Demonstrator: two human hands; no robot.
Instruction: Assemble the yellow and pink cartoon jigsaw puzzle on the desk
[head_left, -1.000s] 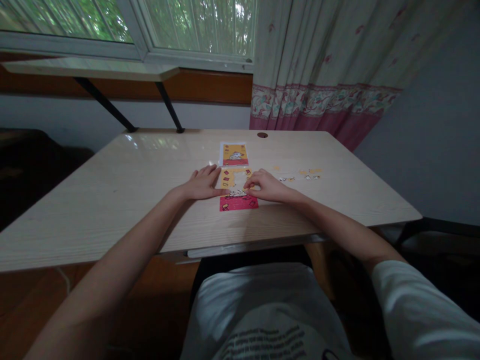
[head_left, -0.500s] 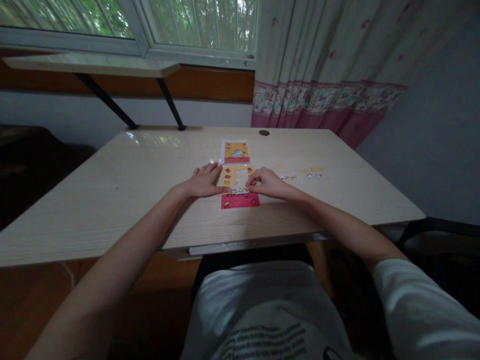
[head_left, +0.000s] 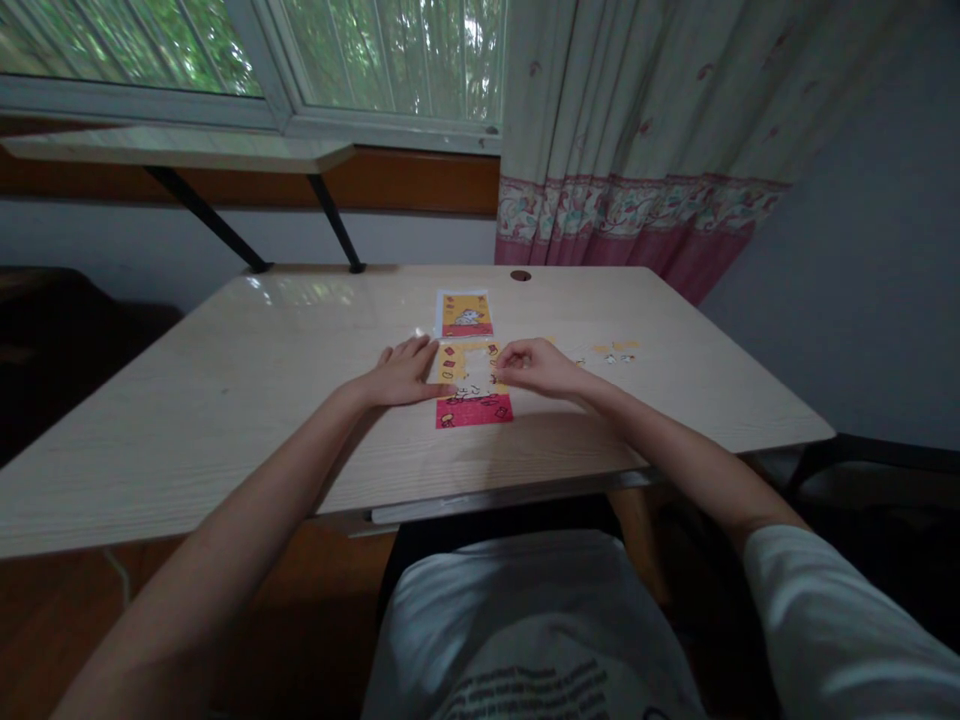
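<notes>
A yellow and red jigsaw puzzle [head_left: 474,412] lies flat on the desk in front of me, with a pale area in its upper middle and white shapes with dark lines below that. My left hand [head_left: 401,373] rests flat to its left, fingers spread, the thumb reaching over the puzzle's left side. At the right edge my right hand [head_left: 541,367] is closed in a pinch, thumb against fingertips; whatever it may hold is too small to make out. Just behind the puzzle lies a picture card [head_left: 466,314] with a white animal on yellow and red.
Several small loose pieces [head_left: 619,358] lie on the desk right of my right hand. The wooden desk [head_left: 247,400] has a round cable hole [head_left: 520,275] near its back edge. A raised shelf [head_left: 180,147] stands at back left, a curtain [head_left: 600,215] hangs behind.
My right hand has lifted slightly back and to the right from the puzzle's white shapes, still pinched. My left hand keeps its place on the puzzle. The camera view has shifted a little.
</notes>
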